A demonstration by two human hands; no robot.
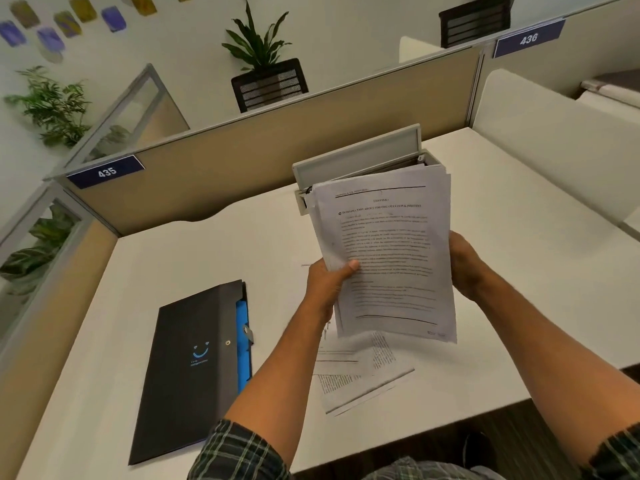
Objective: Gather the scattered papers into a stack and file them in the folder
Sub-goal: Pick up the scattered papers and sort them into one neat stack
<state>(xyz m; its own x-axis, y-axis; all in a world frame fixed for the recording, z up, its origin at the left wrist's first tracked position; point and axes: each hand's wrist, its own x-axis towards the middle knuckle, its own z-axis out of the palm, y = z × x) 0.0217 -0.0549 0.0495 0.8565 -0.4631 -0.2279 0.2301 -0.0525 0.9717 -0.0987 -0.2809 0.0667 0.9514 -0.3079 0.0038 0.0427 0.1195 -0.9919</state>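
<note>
Nearest the person, a few loose sheets (360, 379) are lying skewed on the white desk (519, 258), directly beneath the raised stack (384, 258) and not yet gathered. The left hand (329, 282) is gripping the stack's left edge, thumb curled over the top page, while the right hand (465, 268) is bracing the right edge; how its fingers lie behind the paper cannot be told. The stack's edges are sitting uneven, so sheets could slide out if either hold loosens. Left of the stack, the black folder (194, 368) is lying shut on bare desk, leaving room to set papers down. Beyond the stack, a grey box (356, 164) is standing close behind, where the top corners could catch.
</note>
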